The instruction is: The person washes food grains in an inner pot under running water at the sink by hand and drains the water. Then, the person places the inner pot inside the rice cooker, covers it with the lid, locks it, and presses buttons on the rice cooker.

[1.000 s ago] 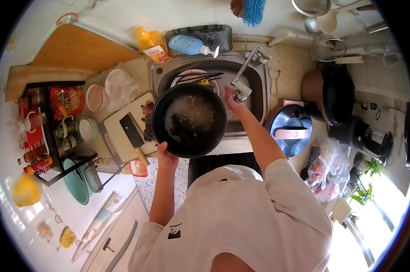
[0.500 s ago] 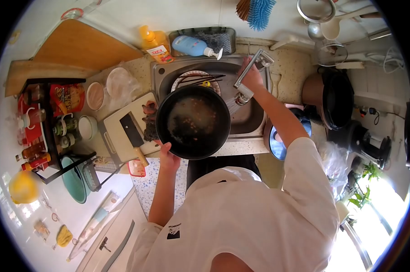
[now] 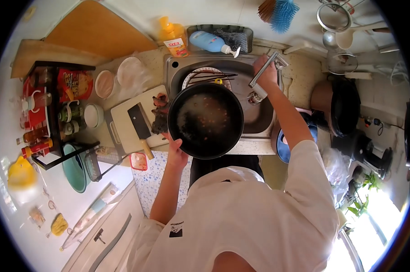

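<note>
My left hand [image 3: 177, 154] is closed on the near-left side of a black pan [image 3: 173, 104], its thumb at the rim. Cloudy water [image 3: 200, 109] and small reddish bits lie inside the pan, which is held over the front left of the sink [image 3: 270, 111]. My right hand [image 3: 267, 72] is closed at the faucet [image 3: 263, 72], with its fingers partly hidden behind the metal. No stream shows from the faucet's head. Behind the pan, a patterned plate [image 3: 186, 81] with dark chopsticks [image 3: 214, 75] sits in the sink, partly covered.
Left of the pan, a cutting board [image 3: 123, 111] carries a cleaver [image 3: 139, 121] and dark meat-like pieces [image 3: 160, 119]. Soap bottles [image 3: 175, 43] stand behind the sink. A brown pot [image 3: 322, 100] is to the right, and a black rack [image 3: 55, 118] with seasonings is at left.
The water spray from the faucet's head has stopped showing. The whole view has shifted, so the scene sits further right. Both hands keep their places on the pan and the faucet.
</note>
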### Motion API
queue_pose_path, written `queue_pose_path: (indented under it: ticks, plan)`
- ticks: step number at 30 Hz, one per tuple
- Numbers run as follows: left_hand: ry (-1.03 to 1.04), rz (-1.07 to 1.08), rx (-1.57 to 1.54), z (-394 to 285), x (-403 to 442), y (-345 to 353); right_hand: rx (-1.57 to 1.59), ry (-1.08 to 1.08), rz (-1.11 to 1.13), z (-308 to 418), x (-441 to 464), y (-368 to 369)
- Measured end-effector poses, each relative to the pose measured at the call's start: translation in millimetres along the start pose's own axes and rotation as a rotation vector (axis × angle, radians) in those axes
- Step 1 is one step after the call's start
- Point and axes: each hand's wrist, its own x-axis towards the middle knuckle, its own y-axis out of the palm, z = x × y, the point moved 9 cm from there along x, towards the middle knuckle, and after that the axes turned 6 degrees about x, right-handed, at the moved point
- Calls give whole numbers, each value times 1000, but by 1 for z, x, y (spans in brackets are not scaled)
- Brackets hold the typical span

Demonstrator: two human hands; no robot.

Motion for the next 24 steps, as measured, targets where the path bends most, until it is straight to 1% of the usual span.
queue_pose_path:
  ticks: [2, 3, 6, 8, 10, 12, 15, 17, 18, 19, 20, 22, 24]
  plan:
    - [1, 0, -4, -3, -2, 3, 97, 4, -70, -4, -2, -9]
    - [7, 17, -11, -3, -1, 4, 202, -1, -34, -4, -6, -24]
    - [16, 71, -27, -1, 3, 5, 399, 1, -397, -5, -44, -23]
    - [16, 103, -33, 0, 6, 7, 712, 192, -375, -1, -90, -20]
    - [39, 120, -30, -5, 6, 18, 831, 489, -138, 8, -141, 38]
    - [64, 143, -32, -9, 6, 30, 1135, 729, -194, 17, -191, 48]
    - [97, 155, -27, -8, 7, 38, 1487, 894, -198, 34, -226, 3]
    - [102, 138, 7, -1, 13, 31, 1397, 778, -345, 41, -230, -57]
    - [111, 168, 16, -1, 16, 35, 1350, 717, -417, 45, -229, -87]
    - [122, 196, 24, -2, 20, 40, 1382, 681, -443, 51, -226, -108]
    - [130, 218, 31, -2, 20, 43, 1383, 589, -470, 59, -217, -139]
    - [166, 216, 61, -10, 19, 56, 1404, 391, -323, 85, -195, -163]
    - [170, 205, 65, -9, 17, 60, 1536, 348, -86, 112, -170, -169]
